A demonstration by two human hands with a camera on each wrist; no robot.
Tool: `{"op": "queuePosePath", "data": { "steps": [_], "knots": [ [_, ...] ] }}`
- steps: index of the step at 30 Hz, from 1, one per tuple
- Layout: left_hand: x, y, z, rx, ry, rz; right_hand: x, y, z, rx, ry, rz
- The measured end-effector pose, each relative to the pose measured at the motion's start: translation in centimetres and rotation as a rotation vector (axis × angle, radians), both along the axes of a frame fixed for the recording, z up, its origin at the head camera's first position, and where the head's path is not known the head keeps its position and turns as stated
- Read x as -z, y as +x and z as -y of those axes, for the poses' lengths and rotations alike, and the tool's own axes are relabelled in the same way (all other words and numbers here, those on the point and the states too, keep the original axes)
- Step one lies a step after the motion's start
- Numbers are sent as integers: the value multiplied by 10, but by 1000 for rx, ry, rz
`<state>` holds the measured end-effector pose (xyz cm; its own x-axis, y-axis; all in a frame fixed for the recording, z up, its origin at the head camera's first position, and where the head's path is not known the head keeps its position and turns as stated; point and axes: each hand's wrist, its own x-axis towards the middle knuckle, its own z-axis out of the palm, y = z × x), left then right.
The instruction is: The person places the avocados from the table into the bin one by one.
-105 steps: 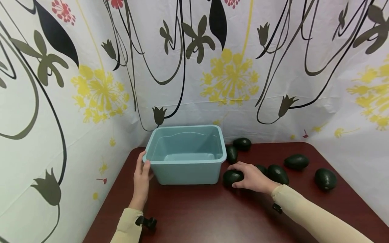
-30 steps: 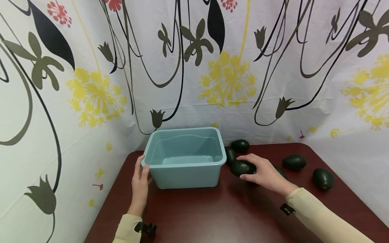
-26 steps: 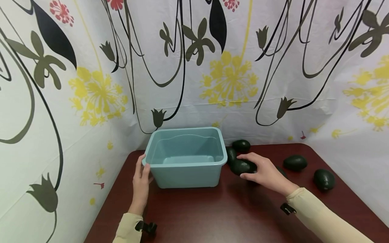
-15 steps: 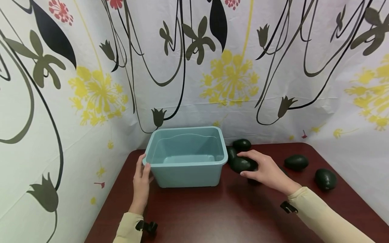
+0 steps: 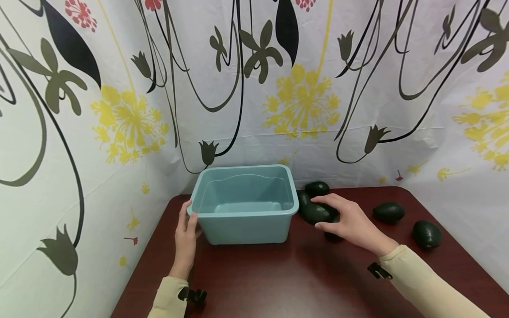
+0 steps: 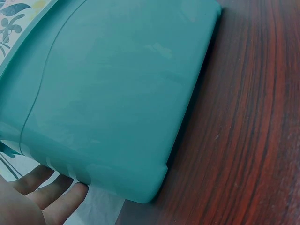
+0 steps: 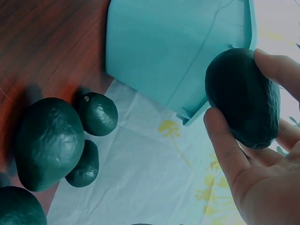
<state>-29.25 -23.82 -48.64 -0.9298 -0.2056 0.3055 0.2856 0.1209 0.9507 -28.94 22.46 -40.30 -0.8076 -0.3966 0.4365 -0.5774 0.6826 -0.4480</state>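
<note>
A teal plastic bin (image 5: 244, 223) stands empty at the back left of the dark red table (image 5: 278, 282). My left hand (image 5: 187, 229) rests against its front-left corner, and its straight fingers (image 6: 51, 201) touch the bin's wall (image 6: 117, 93). My right hand (image 5: 345, 221) holds a dark green avocado (image 5: 317, 213) off the table, just right of the bin's rim. In the right wrist view, thumb and fingers (image 7: 281, 70) curl round that avocado (image 7: 243, 98) beside the bin (image 7: 178, 47).
Several more avocados lie on the table right of the bin: two near its back corner (image 5: 317, 188) (image 5: 303, 198), two farther right (image 5: 389, 212) (image 5: 427, 234), one partly under my right hand (image 5: 333, 236). Flower-print cloth (image 5: 302, 101) walls the back and both sides.
My right hand has lifted the avocado from the table and carried it up and back toward the bin's right rim. The left hand and the bin have stayed put.
</note>
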Motion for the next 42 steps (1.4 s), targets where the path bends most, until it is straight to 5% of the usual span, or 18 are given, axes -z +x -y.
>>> {"op": "queuePosePath", "data": {
  "steps": [9, 19, 30, 42],
  "knots": [
    [-19, 13, -7, 25, 1, 10, -5, 7, 1, -8, -3, -13],
    [5, -5, 1, -5, -13, -4, -11, 14, 10, -40, -37, -46],
    [5, -9, 2, 2, -27, -27, -24, 16, 19, -73, -76, -78],
    [-18, 9, -3, 22, -2, 0, -36, 14, 36, -130, -108, -117]
  ]
}}
